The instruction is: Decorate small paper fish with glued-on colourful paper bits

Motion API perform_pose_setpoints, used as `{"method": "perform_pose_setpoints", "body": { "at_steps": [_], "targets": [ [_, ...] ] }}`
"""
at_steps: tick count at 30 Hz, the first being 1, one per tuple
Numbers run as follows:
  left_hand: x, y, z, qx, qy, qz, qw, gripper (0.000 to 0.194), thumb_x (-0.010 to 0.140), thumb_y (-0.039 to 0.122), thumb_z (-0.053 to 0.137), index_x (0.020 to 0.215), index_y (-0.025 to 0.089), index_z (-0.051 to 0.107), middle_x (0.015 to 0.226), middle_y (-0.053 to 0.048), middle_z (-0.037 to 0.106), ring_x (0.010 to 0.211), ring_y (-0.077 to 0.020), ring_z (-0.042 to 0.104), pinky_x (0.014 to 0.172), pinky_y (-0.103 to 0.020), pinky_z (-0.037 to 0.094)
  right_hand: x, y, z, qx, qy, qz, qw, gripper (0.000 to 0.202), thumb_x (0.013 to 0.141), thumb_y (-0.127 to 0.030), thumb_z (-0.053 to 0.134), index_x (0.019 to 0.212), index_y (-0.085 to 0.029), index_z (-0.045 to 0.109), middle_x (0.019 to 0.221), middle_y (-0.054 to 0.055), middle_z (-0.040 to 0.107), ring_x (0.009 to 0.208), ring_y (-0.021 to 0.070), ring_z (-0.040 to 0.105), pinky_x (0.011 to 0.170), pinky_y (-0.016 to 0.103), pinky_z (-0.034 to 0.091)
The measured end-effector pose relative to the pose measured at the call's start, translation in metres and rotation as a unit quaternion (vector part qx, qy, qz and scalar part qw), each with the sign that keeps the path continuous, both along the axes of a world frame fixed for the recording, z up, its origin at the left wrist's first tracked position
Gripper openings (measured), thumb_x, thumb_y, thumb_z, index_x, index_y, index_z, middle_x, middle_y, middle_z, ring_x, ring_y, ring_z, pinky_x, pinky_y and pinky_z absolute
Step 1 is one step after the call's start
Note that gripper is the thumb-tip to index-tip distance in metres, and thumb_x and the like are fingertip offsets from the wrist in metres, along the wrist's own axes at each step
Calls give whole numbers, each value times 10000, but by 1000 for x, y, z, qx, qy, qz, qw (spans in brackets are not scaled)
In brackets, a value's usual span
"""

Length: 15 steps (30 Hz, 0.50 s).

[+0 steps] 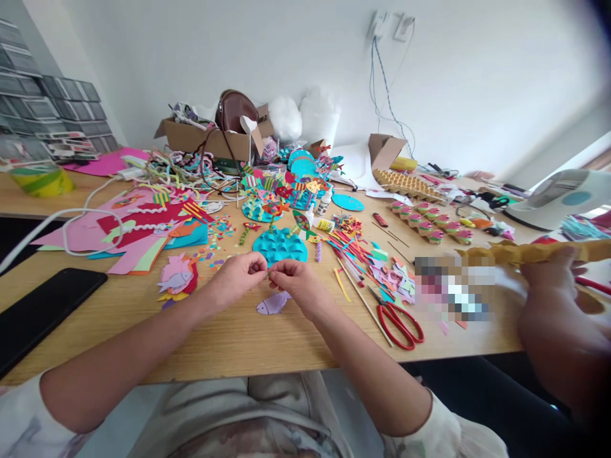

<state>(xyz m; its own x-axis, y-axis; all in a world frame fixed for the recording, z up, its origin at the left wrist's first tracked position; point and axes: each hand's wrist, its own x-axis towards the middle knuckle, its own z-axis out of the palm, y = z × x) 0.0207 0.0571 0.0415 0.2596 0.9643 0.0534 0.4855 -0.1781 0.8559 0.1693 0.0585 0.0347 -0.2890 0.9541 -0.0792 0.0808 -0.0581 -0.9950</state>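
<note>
My left hand (245, 275) and my right hand (296, 284) meet fingertip to fingertip over the table, both pinched closed. Whatever is between the fingers is too small to make out. Just below them a lilac paper fish (273, 303) with a drawn eye lies on the wood. Right behind my fingers sits a blue bumpy egg-carton base (279, 247), with a green paper fish (302, 222) standing at its back edge. Left of my left hand is a small pile of fish cutouts (177, 280) in pink, lilac and yellow.
Red-handled scissors (398, 324) and a thin wooden stick (365, 302) lie to my right, near paper scraps (394, 280). A co-worker's hand (554, 299) holds an egg-carton tray (539, 253) at far right. Glue bottles (324, 202) stand behind; a black phone (48, 312) lies left.
</note>
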Motion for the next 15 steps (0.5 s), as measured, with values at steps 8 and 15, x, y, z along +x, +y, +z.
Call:
{"method": "perform_pose_setpoints", "body": {
  "at_steps": [8,15],
  "targets": [
    [0,-5,3,-95,-63,-19,993,133,638,296,476,671,168,489,519,60,452,488,-89,426,444,-193,302,7,3,1,62,-58,19,996,23,656,-178,555,672,-162,555,591,-48,531,525,76,473,517,199,358],
    [-1,-8,8,-160,-108,-20,981,157,618,300,537,667,158,492,541,55,482,507,-80,434,464,-197,291,15,6,2,187,-197,53,961,60,696,-152,535,701,-136,593,593,-29,539,529,73,441,479,183,318]
  ]
}}
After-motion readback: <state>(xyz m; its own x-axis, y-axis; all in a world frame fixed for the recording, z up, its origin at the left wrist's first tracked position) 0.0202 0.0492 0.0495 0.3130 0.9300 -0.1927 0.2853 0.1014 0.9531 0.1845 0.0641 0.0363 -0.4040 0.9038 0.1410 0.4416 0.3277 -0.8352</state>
